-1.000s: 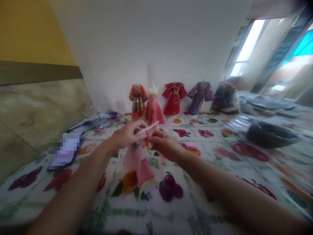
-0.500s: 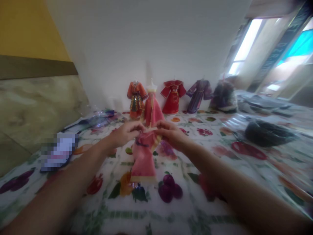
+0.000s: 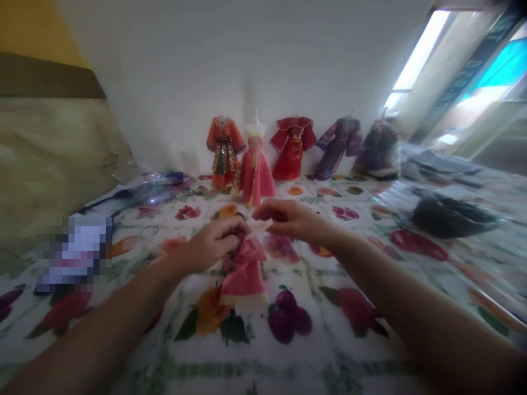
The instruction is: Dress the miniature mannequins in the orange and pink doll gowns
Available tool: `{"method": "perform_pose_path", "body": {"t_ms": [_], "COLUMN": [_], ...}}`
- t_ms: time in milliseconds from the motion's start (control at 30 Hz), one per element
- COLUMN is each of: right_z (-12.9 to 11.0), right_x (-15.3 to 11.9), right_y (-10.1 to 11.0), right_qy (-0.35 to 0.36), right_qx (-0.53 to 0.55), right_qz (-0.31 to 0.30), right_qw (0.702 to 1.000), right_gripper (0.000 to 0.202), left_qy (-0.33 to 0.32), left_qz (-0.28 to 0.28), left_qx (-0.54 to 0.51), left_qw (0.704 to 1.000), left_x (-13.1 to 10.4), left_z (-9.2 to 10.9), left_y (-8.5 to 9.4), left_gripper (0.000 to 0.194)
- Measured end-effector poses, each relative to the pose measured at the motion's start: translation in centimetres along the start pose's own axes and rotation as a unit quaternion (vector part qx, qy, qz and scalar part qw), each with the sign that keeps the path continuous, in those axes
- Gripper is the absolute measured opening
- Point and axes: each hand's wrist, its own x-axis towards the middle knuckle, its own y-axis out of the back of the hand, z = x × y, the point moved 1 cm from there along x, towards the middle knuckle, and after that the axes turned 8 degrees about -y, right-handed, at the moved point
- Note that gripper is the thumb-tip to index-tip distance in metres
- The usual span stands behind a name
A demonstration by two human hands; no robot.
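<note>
A small pink garment [image 3: 244, 277] with a cream hem lies on the fruit-patterned tablecloth, its upper part bunched. My left hand [image 3: 218, 241] pinches the garment's upper left part, fingers pressed together. At the top of the garment is a cream strip [image 3: 260, 227]. My right hand [image 3: 288, 218] is over the strip's right end, with thumb and fingers curled round it. Just beyond the hands, a pink dress [image 3: 258, 170] with a cream top stands on a small white form.
Along the wall stand an orange robe [image 3: 224, 145], a red dress [image 3: 293, 148], a purple robe [image 3: 338, 145] and a dark garment [image 3: 379, 151]. A black plastic-wrapped bundle [image 3: 450, 216] is at the right. Clear plastic packaging [image 3: 154, 189] and a blurred-out flat item [image 3: 78, 252] are at the left.
The garment's upper part is more bunched. My left hand has moved lower, and my right hand has lifted slightly, spacing its fingers from the pink cloth. The view has shifted a little.
</note>
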Motion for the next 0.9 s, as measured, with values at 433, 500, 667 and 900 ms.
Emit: {"method": "perform_pose_path", "body": {"t_ms": [433, 500, 667, 900], "right_z": [-0.4, -0.4, 0.0, 0.5], "right_x": [-0.3, -0.3, -0.2, -0.3], "right_y": [-0.5, -0.7, -1.1, -1.8], "right_qy": [-0.106, -0.113, -0.151, -0.164], "right_qx": [0.1, 0.091, 0.062, 0.077], "right_qz": [-0.118, -0.138, -0.158, -0.183], "right_qw": [0.982, 0.98, 0.974, 0.966], "right_gripper": [0.032, 0.03, 0.03, 0.031], "left_qy": [-0.051, -0.057, -0.058, -0.075], "left_qz": [-0.053, -0.05, -0.034, -0.029], "left_qx": [0.238, 0.25, 0.285, 0.302], "left_qw": [0.968, 0.965, 0.956, 0.95], "left_x": [-1.2, -1.2, -1.2, -1.3], "left_z": [1.0, 1.0, 0.8, 1.0], "left_y": [-0.8, -0.8, -0.7, -0.5], "left_gripper": [0.016, 0.015, 0.012, 0.02]}}
